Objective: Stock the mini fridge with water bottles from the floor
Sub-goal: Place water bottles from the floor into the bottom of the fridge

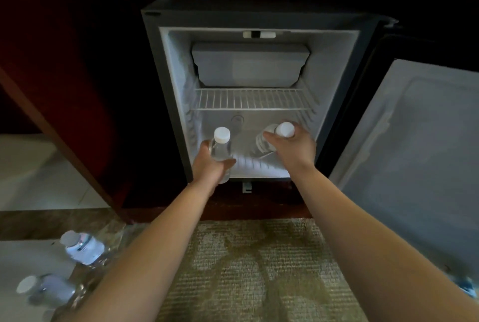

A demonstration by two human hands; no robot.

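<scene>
Both forearms are bare to the frame's edge, no sleeves. The left hand (211,166) and right hand (293,146) wear nothing: no rings, watch or gloves.

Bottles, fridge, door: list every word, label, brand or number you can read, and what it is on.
No text can be read.
Bottle on the floor: label too blurred.
Second floor bottle: label too blurred.
Bottle in left hand: no print shows.
Bottle in right hand: nothing legible.
Fridge: no lettering visible.

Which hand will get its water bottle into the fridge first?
Probably the right hand. Its bottle is already inside the fridge, low over the bottom floor. The left hand holds its bottle upright at the front edge, not fully inside yet.
</scene>
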